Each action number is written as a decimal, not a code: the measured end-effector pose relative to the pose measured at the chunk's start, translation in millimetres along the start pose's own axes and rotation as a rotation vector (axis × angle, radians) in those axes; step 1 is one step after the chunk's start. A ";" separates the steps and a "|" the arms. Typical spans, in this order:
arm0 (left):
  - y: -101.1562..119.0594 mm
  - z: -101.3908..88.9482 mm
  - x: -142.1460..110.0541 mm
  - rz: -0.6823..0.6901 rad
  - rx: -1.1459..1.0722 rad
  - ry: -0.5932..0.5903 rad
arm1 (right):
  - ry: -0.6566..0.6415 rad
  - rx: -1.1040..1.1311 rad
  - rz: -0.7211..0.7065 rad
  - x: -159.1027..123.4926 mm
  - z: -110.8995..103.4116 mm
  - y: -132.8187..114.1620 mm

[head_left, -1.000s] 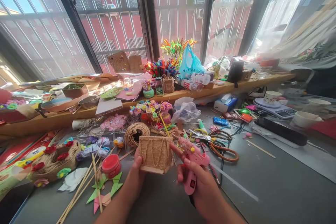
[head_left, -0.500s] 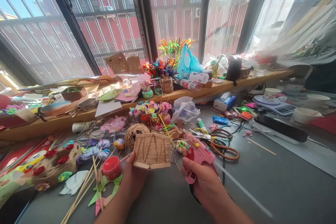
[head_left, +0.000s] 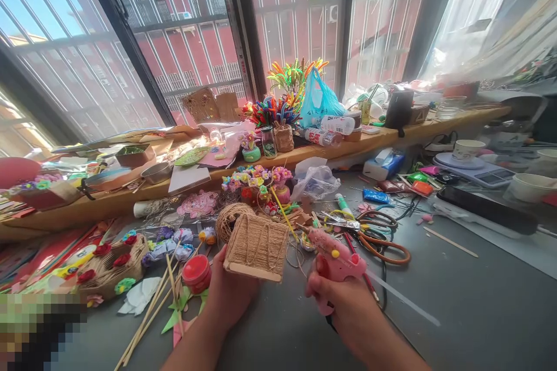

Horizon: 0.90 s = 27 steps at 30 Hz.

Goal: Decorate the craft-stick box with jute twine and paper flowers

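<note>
A small box wrapped in twine (head_left: 257, 246), with a flat wooden strip along its lower edge and a zigzag of cord on its face, is in my left hand (head_left: 232, 290). The fingers of that hand are mostly hidden behind the box. My right hand (head_left: 337, 293) is wrapped round the handle of a pink glue gun (head_left: 337, 255). Its nozzle points up and left toward the box but stays apart from it. A clear glue stick (head_left: 404, 298) sticks out of the gun's back. Behind the box lies a ball of twine (head_left: 230, 217).
Scissors with brown handles (head_left: 385, 246) lie right of the gun. On the left are a red jar (head_left: 196, 272), wooden sticks (head_left: 148, 313) and a flower-trimmed twine basket (head_left: 111, 269). A phone (head_left: 485, 208) and a scale (head_left: 476, 169) are at the right. A crowded ledge (head_left: 304, 153) runs behind.
The box has turned and tilted in my left hand, so its side edge now faces me differently. The glue gun has tipped flatter. The whole view has shifted slightly.
</note>
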<state>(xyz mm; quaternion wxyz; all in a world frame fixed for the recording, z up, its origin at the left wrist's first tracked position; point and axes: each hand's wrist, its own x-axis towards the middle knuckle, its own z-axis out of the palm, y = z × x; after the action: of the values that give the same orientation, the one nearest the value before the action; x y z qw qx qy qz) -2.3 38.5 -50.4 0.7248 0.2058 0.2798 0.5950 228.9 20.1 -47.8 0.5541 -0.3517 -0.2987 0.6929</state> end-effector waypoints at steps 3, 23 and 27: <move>1.8 1.6 -1.3 -0.004 0.039 -0.023 | -0.017 -0.046 0.023 -1.5 0.9 -1.1; 2.3 8.2 -5.4 -0.094 0.094 -0.225 | -0.018 0.098 -0.057 0.9 0.6 2.4; -0.6 -0.9 -4.1 -0.111 0.063 -0.220 | 0.026 0.045 -0.090 2.9 -0.9 7.7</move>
<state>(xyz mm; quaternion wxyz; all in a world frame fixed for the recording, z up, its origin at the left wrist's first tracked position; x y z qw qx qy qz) -3.0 34.3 -50.8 0.7761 0.2768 0.2282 0.5187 225.0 21.4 -55.0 0.5963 -0.3343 -0.2914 0.6691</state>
